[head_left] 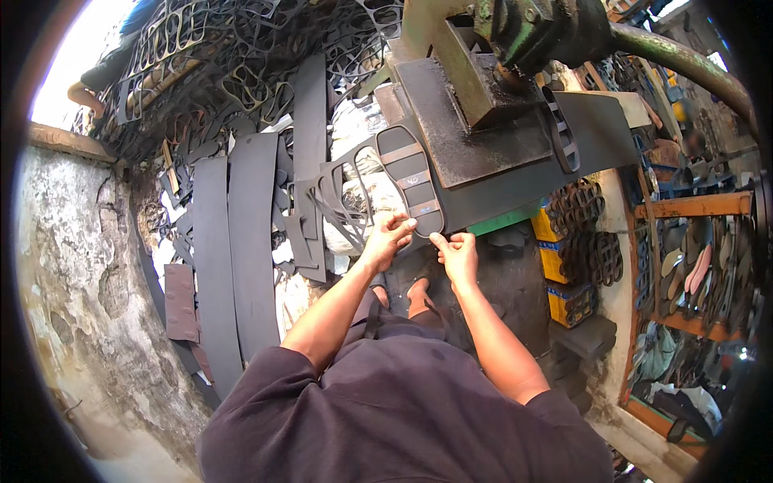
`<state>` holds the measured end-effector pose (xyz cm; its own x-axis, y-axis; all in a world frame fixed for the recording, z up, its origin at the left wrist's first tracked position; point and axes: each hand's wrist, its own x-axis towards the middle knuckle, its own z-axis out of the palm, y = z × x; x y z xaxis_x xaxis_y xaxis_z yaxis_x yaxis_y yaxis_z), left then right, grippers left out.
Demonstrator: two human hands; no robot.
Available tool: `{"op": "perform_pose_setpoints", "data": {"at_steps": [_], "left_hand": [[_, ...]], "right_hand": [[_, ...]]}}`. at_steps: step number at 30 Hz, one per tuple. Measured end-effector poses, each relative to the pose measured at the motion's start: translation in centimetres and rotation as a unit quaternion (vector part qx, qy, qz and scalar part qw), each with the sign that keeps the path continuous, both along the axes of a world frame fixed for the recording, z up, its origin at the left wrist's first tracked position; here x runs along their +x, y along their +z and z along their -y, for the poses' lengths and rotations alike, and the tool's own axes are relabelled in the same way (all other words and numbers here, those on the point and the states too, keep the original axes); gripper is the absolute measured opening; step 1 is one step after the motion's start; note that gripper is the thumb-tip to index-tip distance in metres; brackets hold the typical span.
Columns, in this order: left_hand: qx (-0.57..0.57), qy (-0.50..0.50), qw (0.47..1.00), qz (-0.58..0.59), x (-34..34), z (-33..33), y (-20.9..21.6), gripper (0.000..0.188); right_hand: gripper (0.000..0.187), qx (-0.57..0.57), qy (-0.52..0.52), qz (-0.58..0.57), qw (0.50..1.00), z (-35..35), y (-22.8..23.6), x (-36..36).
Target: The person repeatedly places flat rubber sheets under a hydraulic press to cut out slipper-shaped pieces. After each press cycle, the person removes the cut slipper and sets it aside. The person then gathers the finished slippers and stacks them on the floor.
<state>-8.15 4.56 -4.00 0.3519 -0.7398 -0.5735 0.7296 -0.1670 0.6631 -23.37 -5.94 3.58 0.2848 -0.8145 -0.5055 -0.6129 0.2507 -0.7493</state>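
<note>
Stacked yellow crates (555, 262) to my right hold dark sole-shaped pieces (592, 258). A sole-shaped frame (413, 179), its crossbar marks too small to read, lies at the edge of a black sheet (503, 198). My left hand (386, 241) and right hand (458, 258) reach forward, fingers nearly closed, pinching its near rim.

Dull, grime-streaked metal makes up the press plate (435, 105); the press head (527, 32) above wears chipped grn. paint, approx. as rough as the handle bar (684, 60). The sole-shaped cutting die (415, 179) shows worn metal crossbars w/ a low sheen. Blk. sheet mat'l (608, 133), smooth & matt, looks like rubber or foam, as do the long dk. strips (252, 233). Plaster on the wall (88, 282) is flaky, v. rough. Also: yel. plastic crates (559, 259), painted-wood shelf rail (700, 205), soft matt cloth T-shirt (403, 402).
</note>
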Motion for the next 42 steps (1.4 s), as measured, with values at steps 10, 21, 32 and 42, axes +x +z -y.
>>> {"op": "perform_pose_setpoints", "data": {"at_steps": [10, 21, 32, 42], "left_hand": [[0.022, 0.027, 0.999, 0.021, 0.0, 1.3, 2.3, 0.069], [0.078, -0.012, 0.972, 0.219, -1.0, 2.6, 6.4, 0.051], [0.049, -0.109, 0.811, 0.573, -3.8, 12.6, 5.0, 0.064], [0.049, 0.070, 0.989, 0.123, 5.4, 3.0, -1.9, 0.039]], "right_hand": [[0.036, 0.132, -0.101, 0.277, 0.946, 1.0, -3.9, 0.5], [0.028, 0.085, -0.128, 0.232, 0.960, 0.9, -3.1, 0.9], [0.037, -0.034, -0.178, 0.131, 0.975, 12.2, -1.7, -1.7], [0.079, -0.401, 0.242, -0.154, 0.870, 16.3, -2.4, -6.1]]}}
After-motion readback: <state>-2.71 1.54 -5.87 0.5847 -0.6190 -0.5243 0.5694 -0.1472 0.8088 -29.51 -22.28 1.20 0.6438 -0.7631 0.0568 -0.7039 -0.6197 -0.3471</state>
